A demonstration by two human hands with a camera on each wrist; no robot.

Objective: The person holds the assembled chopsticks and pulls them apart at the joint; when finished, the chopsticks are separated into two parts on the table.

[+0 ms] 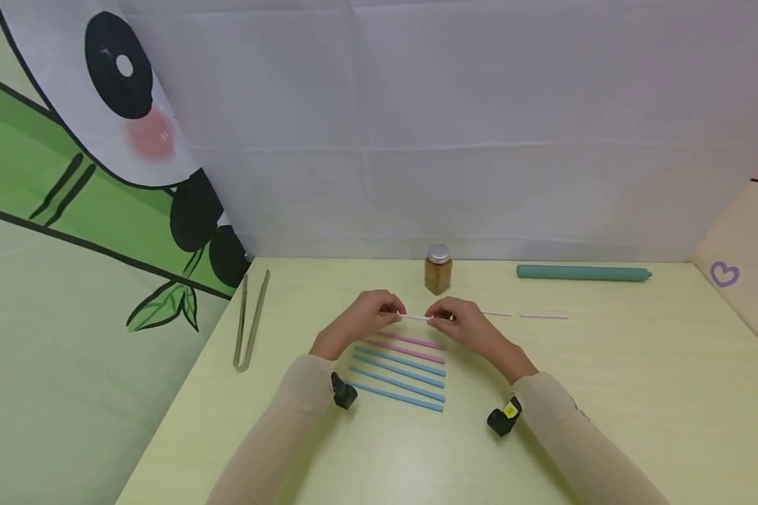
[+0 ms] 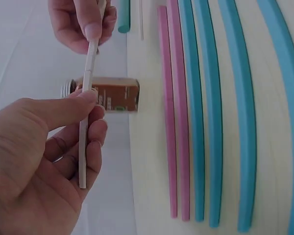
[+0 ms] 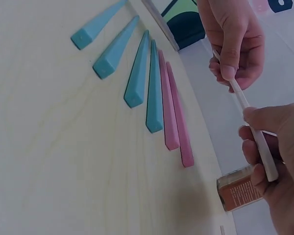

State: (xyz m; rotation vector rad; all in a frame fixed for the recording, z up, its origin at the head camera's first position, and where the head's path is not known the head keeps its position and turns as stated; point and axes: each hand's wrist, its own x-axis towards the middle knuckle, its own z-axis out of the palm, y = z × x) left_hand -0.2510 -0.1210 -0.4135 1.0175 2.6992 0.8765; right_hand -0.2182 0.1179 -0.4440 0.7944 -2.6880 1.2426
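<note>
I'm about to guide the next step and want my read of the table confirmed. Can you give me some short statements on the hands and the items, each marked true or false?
1. The left hand and the right hand grip the same white stick. True.
2. More pink sticks than blue sticks lie on the table. False: two are pink and four are blue.
3. The jar is without its lid. False: the silver lid is on it.
4. The metal tongs lie toward the table's left side. True.
5. The green rod stands upright. False: it lies flat near the back edge, right of the jar.
</note>
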